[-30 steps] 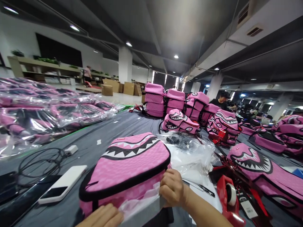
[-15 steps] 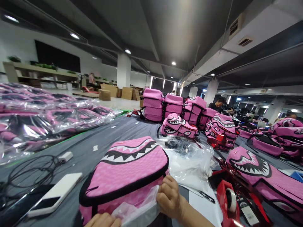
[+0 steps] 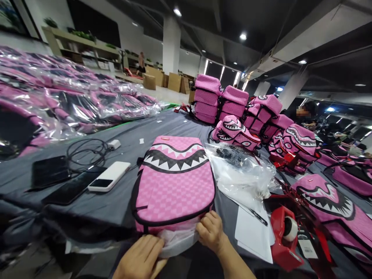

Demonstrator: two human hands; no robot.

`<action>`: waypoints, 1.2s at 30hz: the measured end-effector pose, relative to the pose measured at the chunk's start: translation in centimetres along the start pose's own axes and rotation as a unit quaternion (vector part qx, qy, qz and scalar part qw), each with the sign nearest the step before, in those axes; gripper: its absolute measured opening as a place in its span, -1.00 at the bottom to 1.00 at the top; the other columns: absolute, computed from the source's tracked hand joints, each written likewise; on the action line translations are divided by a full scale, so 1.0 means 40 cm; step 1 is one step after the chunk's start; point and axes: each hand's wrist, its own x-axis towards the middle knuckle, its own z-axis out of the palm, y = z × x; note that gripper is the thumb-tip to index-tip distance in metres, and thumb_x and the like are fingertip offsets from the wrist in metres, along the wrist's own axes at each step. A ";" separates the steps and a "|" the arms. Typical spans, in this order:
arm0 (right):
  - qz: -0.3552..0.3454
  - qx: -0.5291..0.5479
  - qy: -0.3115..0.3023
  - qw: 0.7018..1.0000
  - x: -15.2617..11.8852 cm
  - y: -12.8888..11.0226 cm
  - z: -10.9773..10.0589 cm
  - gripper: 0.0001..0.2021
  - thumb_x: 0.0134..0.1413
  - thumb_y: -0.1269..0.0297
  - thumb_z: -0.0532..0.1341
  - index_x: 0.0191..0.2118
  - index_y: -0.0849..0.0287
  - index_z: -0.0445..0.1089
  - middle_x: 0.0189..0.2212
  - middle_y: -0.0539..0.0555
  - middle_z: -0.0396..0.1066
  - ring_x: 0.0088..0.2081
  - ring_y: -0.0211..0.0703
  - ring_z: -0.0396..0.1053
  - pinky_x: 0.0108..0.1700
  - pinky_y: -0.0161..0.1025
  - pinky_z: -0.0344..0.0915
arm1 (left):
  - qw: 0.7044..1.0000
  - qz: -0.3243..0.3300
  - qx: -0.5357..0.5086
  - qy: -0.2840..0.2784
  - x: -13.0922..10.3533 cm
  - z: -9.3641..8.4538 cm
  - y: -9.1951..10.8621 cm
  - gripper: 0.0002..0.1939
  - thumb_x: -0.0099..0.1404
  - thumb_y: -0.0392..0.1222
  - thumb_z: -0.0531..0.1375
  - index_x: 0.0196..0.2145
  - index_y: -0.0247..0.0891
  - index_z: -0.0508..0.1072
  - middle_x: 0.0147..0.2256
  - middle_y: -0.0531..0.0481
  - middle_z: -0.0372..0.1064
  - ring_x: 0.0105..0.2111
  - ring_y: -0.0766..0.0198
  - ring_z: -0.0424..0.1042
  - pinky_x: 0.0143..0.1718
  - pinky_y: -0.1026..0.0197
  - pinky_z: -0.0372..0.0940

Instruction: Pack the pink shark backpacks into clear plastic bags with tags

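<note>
A pink checkered backpack (image 3: 174, 186) with a black-and-white toothed mouth lies face up at the table's front edge, its base toward me. Clear plastic (image 3: 180, 242) hangs at that base. My left hand (image 3: 142, 255) is closed on the plastic at its left side, fingers wrapped over it. At the backpack's lower right corner, my right hand (image 3: 211, 231) pinches the plastic's other side in a fist.
White phone-like device (image 3: 109, 176), dark phones and a coiled cable (image 3: 87, 153) lie left. Right are plastic bags (image 3: 241, 170), paper (image 3: 252, 232), a pen, a red tape dispenser (image 3: 286, 236) and another backpack (image 3: 328, 201). Stacked backpacks (image 3: 206, 99) stand behind; bagged ones (image 3: 72, 104) fill the far left.
The view has turned and tilted down. The backpack now lies straighter before me, and more of my left hand shows. Both hands still hold the plastic.
</note>
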 end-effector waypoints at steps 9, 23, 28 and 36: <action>0.019 0.100 -0.312 0.945 0.009 0.033 -0.088 -0.78 0.33 0.36 0.14 0.04 0.22 0.31 -0.38 0.05 0.49 -0.37 -0.15 0.43 -0.30 -0.22 0.31 | 0.996 -0.009 -0.026 -0.082 0.005 -0.015 -0.019 -0.74 0.52 -0.26 0.05 0.05 -0.42 0.40 -0.36 -0.04 0.55 -0.42 0.29 0.54 -0.29 0.25 0.39; -0.052 0.094 -0.375 0.921 0.090 0.068 -0.107 -0.87 0.39 0.40 0.16 -0.22 0.13 0.43 -0.13 0.05 0.51 -0.21 -0.28 0.41 -0.20 -0.29 0.18 | 0.957 0.168 -0.187 -0.143 0.075 -0.035 -0.094 -0.71 0.35 -0.54 0.01 -0.26 -0.23 0.43 -0.10 -0.04 0.54 0.03 0.25 0.46 0.11 0.22 0.38; -0.104 0.117 -0.478 0.864 0.137 0.086 -0.101 -0.87 0.43 0.30 0.15 -0.21 0.16 0.40 -0.29 -0.04 0.52 -0.29 -0.30 0.39 -0.30 -0.30 0.16 | 0.891 0.267 -0.235 -0.282 0.184 -0.030 -0.096 -0.67 0.26 -0.58 -0.04 -0.34 -0.19 0.34 -0.36 0.06 0.47 -0.37 0.31 0.41 -0.32 0.30 0.35; -0.229 0.071 -0.555 0.797 0.225 0.092 -0.108 -0.89 0.40 0.36 0.19 -0.03 0.09 0.39 -0.16 -0.05 0.47 -0.38 -0.34 0.40 -0.51 -0.22 0.00 | 0.891 0.399 -0.146 -0.159 0.174 -0.015 -0.137 -0.75 0.32 -0.50 0.06 -0.27 -0.20 0.43 -0.55 0.14 0.28 -0.56 0.30 0.23 -0.16 0.17 0.37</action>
